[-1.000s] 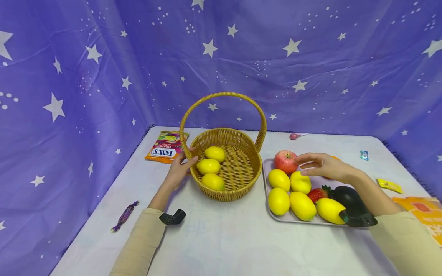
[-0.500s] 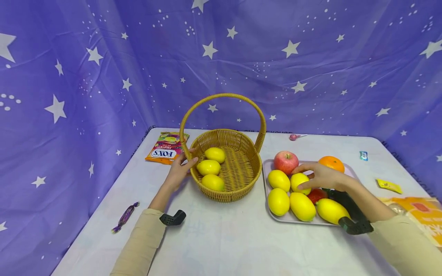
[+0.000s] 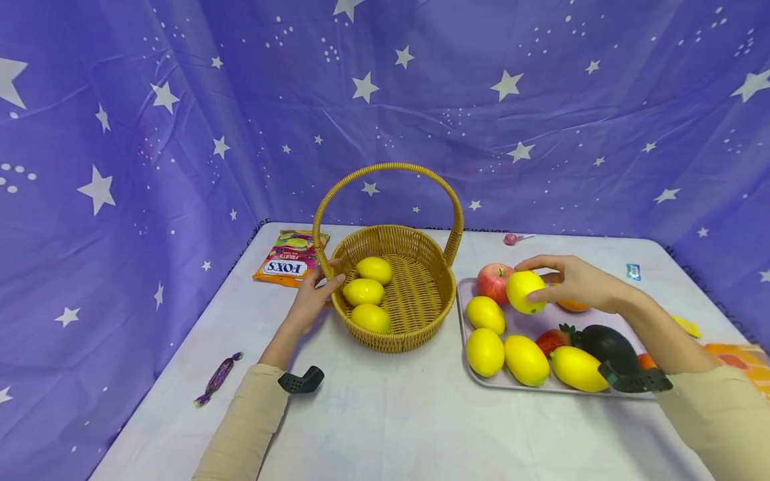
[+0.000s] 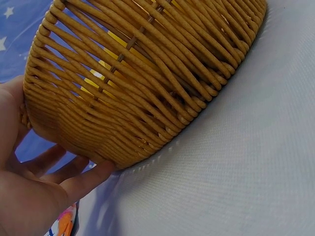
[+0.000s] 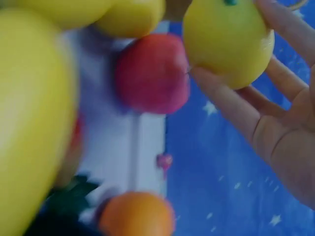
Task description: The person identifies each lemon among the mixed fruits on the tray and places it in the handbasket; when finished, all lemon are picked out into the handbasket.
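My right hand (image 3: 580,284) pinches a yellow lemon (image 3: 522,292) between thumb and fingers, raised above the tray (image 3: 466,347). In the right wrist view the held lemon (image 5: 229,42) appears close to the red apple (image 5: 152,73). My left hand (image 3: 313,294) grips the left side of the wicker basket (image 3: 415,337), thumb at the rim and fingers along the outer wall. The left wrist view shows those fingers against the basket's weave (image 4: 123,98). Three lemons (image 3: 363,292) lie along the basket's left inside.
On the tray are several lemons (image 3: 526,361), a strawberry (image 3: 550,341), a dark oval fruit (image 3: 610,347) and a partly hidden orange (image 3: 571,306). A candy bag (image 3: 289,259) lies behind my left hand. A purple wrapped candy (image 3: 218,379) and a lollipop (image 3: 511,238) lie on the table.
My right hand has come down onto a lemon in the tray, taken hold of it and lifted it. The left hand and basket have stayed in place.
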`<state>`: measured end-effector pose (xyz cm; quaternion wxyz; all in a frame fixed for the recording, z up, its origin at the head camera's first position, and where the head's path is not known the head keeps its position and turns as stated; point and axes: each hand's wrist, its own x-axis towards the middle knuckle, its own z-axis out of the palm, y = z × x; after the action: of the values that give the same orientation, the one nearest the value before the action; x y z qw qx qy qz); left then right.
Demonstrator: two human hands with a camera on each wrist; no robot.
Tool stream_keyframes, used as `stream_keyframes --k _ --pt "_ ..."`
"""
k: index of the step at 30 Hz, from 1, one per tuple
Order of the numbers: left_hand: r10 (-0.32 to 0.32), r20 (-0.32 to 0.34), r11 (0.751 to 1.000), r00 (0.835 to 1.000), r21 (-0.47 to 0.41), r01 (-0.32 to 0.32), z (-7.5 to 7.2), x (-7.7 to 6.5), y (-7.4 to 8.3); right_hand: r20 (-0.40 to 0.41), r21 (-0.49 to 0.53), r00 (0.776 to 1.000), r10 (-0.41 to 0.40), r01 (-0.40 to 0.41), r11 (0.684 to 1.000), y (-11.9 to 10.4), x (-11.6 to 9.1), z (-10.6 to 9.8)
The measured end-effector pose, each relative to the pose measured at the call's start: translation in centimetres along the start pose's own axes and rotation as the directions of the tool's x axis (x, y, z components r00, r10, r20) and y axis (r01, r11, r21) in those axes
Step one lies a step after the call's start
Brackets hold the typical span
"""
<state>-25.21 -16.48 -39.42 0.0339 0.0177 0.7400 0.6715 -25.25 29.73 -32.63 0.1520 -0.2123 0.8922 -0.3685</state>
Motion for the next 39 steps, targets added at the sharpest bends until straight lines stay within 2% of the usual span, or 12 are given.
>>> stream_keyframes --k 6,10,15,17,21,25,32,39 --pt "0.011 0.004 1.000 1.000 -0.008 -0.011 -0.1 0.0 -0.1 0.019 0.103 0.989 -0.149 0.146 0.984 -3.3 2.1 0.8" --pt "0.019 0.001 1.000 1.000 -0.020 -0.019 -0.2 0.3 -0.7 0.075 0.156 0.979 -0.189 0.175 0.972 -5.3 4.1 2.7" --pt "0.011 -0.003 1.000 1.000 -0.015 -0.011 0.0 0.2 -0.7 0.145 0.204 0.945 -0.294 0.263 0.943 -7.1 7.0 5.6" --pt "0.008 0.007 1.000 1.000 -0.015 -0.008 0.2 0.0 -0.4 0.170 0.212 0.935 -0.313 0.275 0.938 -7.8 8.0 6.7" --pt "0.013 0.017 0.999 1.000 -0.033 -0.013 0.1 0.7 -1.4 0.228 0.193 0.926 -0.301 0.260 0.946 -8.7 9.6 9.1" --pt "0.022 0.014 0.999 1.000 -0.041 -0.021 0.0 1.7 -2.7 0.278 0.122 0.920 -0.276 0.251 0.960 -9.0 10.8 11.1" --pt "0.055 -0.012 0.998 0.998 -0.002 -0.055 0.1 1.9 -2.6 0.272 0.070 0.915 -0.299 0.291 0.954 -9.2 11.6 12.9" --pt "0.044 -0.032 0.999 0.999 -0.006 -0.044 -0.3 1.5 -2.6 0.299 -0.048 0.927 -0.228 0.254 0.966 -10.0 12.7 14.2"
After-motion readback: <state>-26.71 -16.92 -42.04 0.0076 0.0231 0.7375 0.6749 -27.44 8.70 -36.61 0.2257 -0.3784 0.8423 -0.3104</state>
